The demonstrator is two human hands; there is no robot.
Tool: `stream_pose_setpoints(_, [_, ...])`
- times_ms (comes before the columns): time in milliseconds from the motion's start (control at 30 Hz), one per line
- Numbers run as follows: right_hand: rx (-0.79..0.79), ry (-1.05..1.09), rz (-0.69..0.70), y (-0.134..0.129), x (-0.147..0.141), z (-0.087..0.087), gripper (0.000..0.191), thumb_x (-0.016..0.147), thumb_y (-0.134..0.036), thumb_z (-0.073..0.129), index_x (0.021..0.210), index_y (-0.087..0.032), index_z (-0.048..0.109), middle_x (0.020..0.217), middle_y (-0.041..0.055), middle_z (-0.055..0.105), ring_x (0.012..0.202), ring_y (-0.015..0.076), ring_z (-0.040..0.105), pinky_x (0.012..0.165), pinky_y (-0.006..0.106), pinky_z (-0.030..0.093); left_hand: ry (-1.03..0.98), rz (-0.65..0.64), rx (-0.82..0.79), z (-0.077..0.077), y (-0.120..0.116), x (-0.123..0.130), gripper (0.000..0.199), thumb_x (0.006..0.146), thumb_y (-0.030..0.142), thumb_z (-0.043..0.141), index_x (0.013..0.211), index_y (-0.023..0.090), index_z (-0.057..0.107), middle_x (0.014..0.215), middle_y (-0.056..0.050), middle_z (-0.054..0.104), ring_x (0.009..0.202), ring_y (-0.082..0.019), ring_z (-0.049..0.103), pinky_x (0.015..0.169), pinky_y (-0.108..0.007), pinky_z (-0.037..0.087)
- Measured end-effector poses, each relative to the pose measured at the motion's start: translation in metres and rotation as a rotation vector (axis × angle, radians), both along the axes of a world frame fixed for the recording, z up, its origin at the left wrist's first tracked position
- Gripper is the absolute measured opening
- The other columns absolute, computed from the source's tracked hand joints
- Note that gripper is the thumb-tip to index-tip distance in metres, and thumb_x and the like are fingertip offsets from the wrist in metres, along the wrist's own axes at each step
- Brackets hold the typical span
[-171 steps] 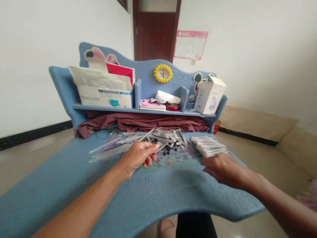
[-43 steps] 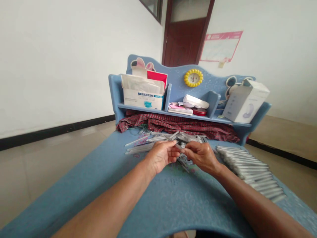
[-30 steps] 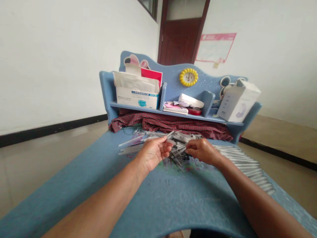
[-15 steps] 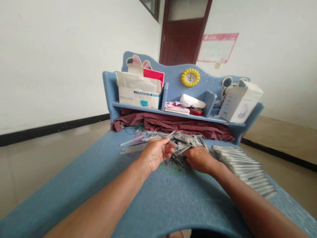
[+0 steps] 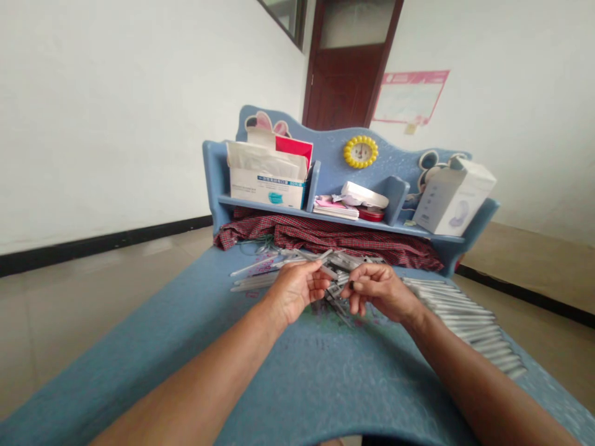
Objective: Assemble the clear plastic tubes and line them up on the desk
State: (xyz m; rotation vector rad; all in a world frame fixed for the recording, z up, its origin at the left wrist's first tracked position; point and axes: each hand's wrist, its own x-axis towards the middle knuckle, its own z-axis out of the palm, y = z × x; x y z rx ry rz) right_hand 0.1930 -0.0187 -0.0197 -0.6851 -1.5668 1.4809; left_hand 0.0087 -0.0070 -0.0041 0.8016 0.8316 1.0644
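My left hand point(image 5: 300, 288) pinches a clear pen tube point(image 5: 329, 271) between thumb and fingers, above the near side of a loose heap of pen tubes point(image 5: 346, 260). Close on its right, my right hand point(image 5: 375, 290) is closed, with a small black piece point(image 5: 351, 285) at its fingertips. Thin dark sticks point(image 5: 338, 308) lie on the table below and between the hands. Several clear tubes point(image 5: 253, 282) rest left of the heap. To the right, many tubes lie side by side in a long stack point(image 5: 465, 319), partly behind my right wrist.
On the blue table point(image 5: 297, 378), a checked cloth point(image 5: 334, 238) is bunched under the shelf point(image 5: 279, 209). The shelf holds a mask box point(image 5: 267, 186), papers point(image 5: 335, 209), a red tin point(image 5: 370, 214) and a white box point(image 5: 453, 198). A yellow clock point(image 5: 361, 152) is on its back panel.
My right hand has risen from the heap and turned, and the black piece now shows at its fingertips. My left hand still holds its tube. The view has shifted slightly.
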Motion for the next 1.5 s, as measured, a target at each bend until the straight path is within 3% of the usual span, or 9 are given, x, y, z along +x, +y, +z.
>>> stream_pose_setpoints(300, [-0.076,0.134,0.052,-0.002,-0.002,-0.003,0.022,0.07,-0.03,0.066,0.081,-0.016,0.053,0.071,0.004,0.069,0.046,0.0145,0.062,0.039,0.024,0.048,-0.007,-0.02,0.004,0.001,-0.001,0.0,0.014,0.078,0.017,0.053,0.067,0.01,0.059,0.055,-0.004,0.063,0.042,-0.009,0.056,0.039,-0.017,0.043])
stream_pose_setpoints(500, [-0.066,0.114,-0.005,-0.002,-0.004,-0.003,0.023,0.068,-0.032,0.066,0.079,-0.016,0.053,0.056,-0.0007,0.065,0.033,0.0096,0.053,0.032,0.018,0.04,-0.001,-0.021,0.006,0.002,-0.002,0.001,0.015,0.078,0.017,0.053,0.066,0.01,0.059,0.055,-0.004,0.063,0.042,-0.009,0.056,0.038,-0.017,0.043])
stream_pose_setpoints(733, [-0.091,0.131,0.041,-0.002,-0.005,-0.006,0.022,0.067,-0.028,0.066,0.08,-0.016,0.053,0.061,0.0011,0.067,0.037,0.0121,0.057,0.035,0.021,0.044,-0.001,-0.03,0.016,0.0,-0.002,0.001,0.015,0.077,0.017,0.054,0.066,0.01,0.06,0.055,-0.004,0.062,0.043,-0.009,0.056,0.038,-0.017,0.043])
stream_pose_setpoints(1500, [-0.059,0.112,-0.011,-0.006,-0.017,-0.005,0.023,0.07,-0.024,0.065,0.082,-0.017,0.046,0.066,0.0024,0.068,0.041,0.0133,0.059,0.037,0.021,0.046,0.031,-0.054,0.051,-0.004,-0.001,0.001,0.015,0.076,0.02,0.056,0.066,0.01,0.06,0.055,-0.004,0.061,0.043,-0.009,0.056,0.04,-0.017,0.043])
